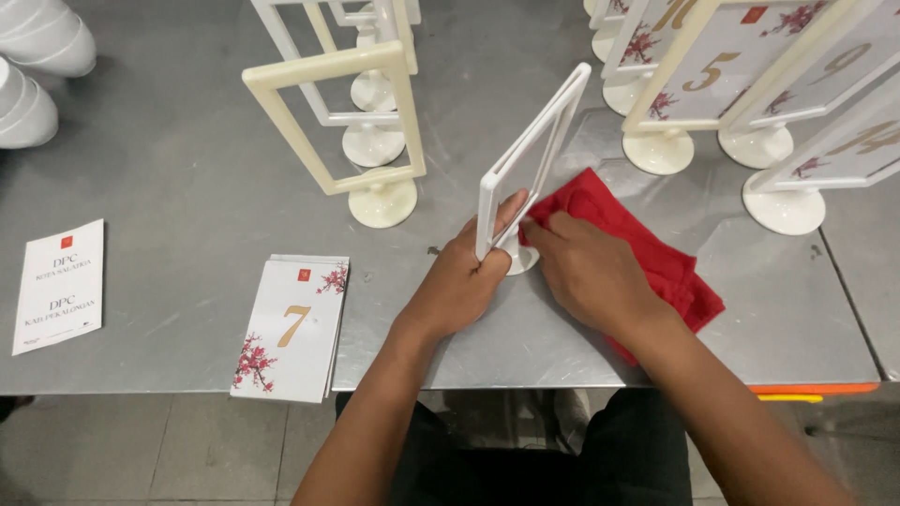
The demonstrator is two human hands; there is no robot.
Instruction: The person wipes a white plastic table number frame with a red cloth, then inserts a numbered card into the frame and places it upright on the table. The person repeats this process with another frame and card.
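My left hand [464, 281] grips the lower edge of a white table-sign frame [531, 155] that stands on its round base on the metal table [187, 187]. The frame is empty and seen almost edge-on. My right hand [586, 272] presses a red cloth [656, 253] against the frame's clear pane, fingertips touching it near the bottom. The cloth trails to the right across the table beneath my right wrist.
Empty cream and white frames [337, 122] stand behind at centre. Filled frames with numbered floral cards [722, 70] crowd the back right. A small stack of floral number cards [292, 326] lies at the front edge, a white printed card [58, 286] at far left, white bowls [37, 66] top left.
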